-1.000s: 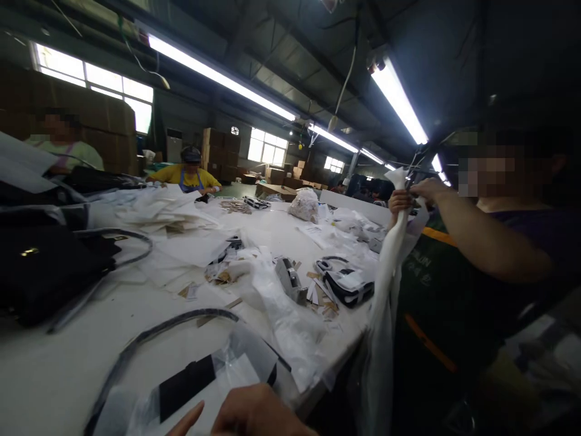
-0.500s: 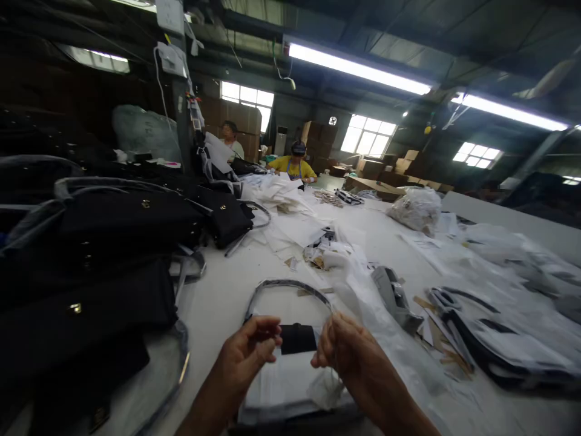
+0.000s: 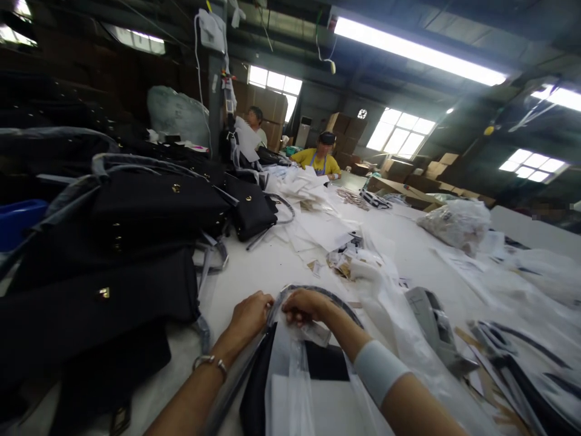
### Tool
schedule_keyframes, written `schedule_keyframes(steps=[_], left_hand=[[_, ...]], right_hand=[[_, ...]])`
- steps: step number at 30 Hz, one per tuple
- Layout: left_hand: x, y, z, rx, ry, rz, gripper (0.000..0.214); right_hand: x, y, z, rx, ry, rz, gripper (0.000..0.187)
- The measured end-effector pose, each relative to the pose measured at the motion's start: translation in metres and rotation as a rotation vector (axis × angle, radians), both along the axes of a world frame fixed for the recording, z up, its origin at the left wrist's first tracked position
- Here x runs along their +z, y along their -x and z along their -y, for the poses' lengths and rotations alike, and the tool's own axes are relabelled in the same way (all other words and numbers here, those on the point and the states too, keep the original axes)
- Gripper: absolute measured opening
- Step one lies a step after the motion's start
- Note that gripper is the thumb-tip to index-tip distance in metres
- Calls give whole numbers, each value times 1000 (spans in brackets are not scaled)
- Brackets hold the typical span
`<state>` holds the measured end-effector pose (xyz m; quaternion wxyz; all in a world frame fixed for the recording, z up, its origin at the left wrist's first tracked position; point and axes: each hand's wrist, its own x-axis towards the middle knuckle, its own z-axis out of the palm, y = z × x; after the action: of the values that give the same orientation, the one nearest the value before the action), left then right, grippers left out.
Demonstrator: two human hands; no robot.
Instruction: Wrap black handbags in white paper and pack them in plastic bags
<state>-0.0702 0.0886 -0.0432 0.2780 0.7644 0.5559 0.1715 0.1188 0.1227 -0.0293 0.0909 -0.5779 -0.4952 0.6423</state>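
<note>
A black handbag [image 3: 258, 387] lies in front of me, with white sheets and clear film over its front. Its looped handle [image 3: 338, 298] is wrapped in plastic film and stands up at the far side. My left hand [image 3: 250, 316] is closed, with its fingertips pinched at the left side of this loop. Inside the loop, my right hand [image 3: 305, 306] has its fingers curled close to the left one. A small translucent packet [image 3: 316, 333] hangs just under the right fingers; how it is held is hidden.
Black handbags [image 3: 154, 200] are piled on my left. A grey tape dispenser [image 3: 438, 330] and another wrapped bag [image 3: 521, 375] stand at right. Plastic sheets [image 3: 390, 339] and papers [image 3: 313, 218] litter the table. A person in yellow [image 3: 320, 160] sits at the far end.
Both hands have moved forward to the handle's left side, the right one crossing over the bag. The small packet has come up with the right hand. My view has turned slightly left.
</note>
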Motion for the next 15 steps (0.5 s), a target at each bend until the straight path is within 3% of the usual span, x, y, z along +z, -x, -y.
schedule_keyframes(steps=[9,15], left_hand=[[2,-4,-9,-51,-18,181,36],[9,-6,-6,8,14,114,21]], right_hand=[[-4,2,0,45,148,-323,12],[-3,-3,1,65,163,-365,16]])
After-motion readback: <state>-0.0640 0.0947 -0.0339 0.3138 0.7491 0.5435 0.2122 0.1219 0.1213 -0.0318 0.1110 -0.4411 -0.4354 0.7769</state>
